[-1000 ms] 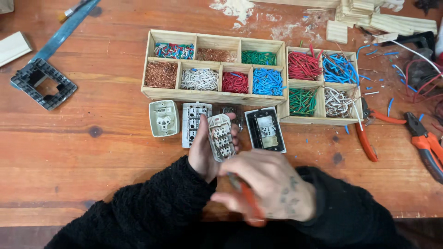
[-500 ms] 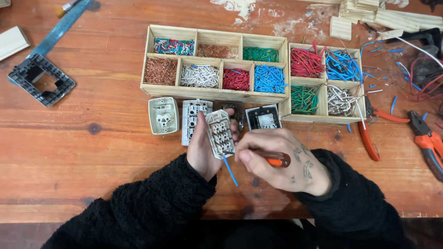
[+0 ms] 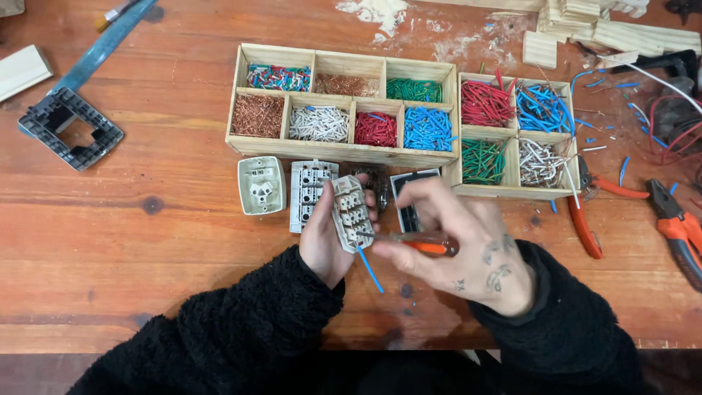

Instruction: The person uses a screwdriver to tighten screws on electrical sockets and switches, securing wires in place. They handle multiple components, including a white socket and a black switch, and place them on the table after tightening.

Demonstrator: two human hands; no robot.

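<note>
Head view: the left hand [image 3: 329,238] grasps a beige switch module [image 3: 352,213], terminals up, above the wooden table [image 3: 146,241]. The right hand [image 3: 468,245] pinches an orange-handled screwdriver [image 3: 428,246], tip meeting the module's lower edge, where a blue wire [image 3: 370,269] hangs. Beyond the grip sits a compartmented wire tray [image 3: 344,150].

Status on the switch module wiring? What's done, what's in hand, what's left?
Done: one blue wire hangs from the beige switch module, apparently seated. In hand: left hand holds the module; right hand holds an orange-handled screwdriver pointing at it. Left: no other wire shows on the module, and three more parts lie untouched before the wire tray.
</note>
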